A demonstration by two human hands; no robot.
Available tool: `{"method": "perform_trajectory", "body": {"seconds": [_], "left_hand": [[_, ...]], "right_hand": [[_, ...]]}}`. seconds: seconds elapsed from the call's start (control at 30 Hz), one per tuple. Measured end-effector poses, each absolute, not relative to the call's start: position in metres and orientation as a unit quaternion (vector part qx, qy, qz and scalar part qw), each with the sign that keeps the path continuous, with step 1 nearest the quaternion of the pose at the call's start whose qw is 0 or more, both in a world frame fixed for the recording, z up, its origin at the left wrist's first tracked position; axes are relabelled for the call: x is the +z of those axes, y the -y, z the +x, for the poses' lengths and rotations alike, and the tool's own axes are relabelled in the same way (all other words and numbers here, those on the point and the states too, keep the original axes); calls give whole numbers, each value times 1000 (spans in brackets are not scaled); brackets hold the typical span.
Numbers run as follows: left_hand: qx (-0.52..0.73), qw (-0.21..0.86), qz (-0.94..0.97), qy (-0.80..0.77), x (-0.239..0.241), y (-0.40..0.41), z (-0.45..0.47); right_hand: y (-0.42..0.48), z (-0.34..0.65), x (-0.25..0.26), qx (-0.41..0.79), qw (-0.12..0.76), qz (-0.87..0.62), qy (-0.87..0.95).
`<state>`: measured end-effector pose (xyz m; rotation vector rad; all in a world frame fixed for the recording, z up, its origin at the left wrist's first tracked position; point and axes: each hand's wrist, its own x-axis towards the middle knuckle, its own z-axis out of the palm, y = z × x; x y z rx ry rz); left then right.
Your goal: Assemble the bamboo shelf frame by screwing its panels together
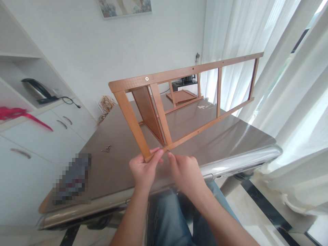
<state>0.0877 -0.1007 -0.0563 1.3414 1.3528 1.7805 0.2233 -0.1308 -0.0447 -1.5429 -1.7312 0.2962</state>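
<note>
A brown wooden frame (179, 70) with long rails and crosswise slats stands on its side on the table, with a wooden panel (147, 111) set between its sides. My left hand (143, 168) is closed on the near lower corner of the frame, thumb and fingers around the rail. Just to its right, my right hand (186, 171) pinches close against the same rail. A small metal piece (167, 150) shows between its fingertips and the wood; its exact kind is too small to tell.
The brown-topped table (115, 174) has a rounded metallic edge. Several small screws (107, 148) lie on the left, near a pixelated dark object (74, 179). Small pale pieces (205, 106) lie at the back. White curtains (230, 41) hang right; cabinets (38, 147) stand left.
</note>
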Motion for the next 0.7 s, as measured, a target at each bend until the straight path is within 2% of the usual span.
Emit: {"method": "perform_trajectory", "body": {"seconds": [0.27, 0.7], "left_hand": [[656, 270, 494, -503, -58, 101, 87], [652, 266, 495, -509, -56, 103, 87]], "right_hand": [[133, 227, -38, 147, 454, -592, 650], [134, 224, -37, 214, 465, -582, 632]]}}
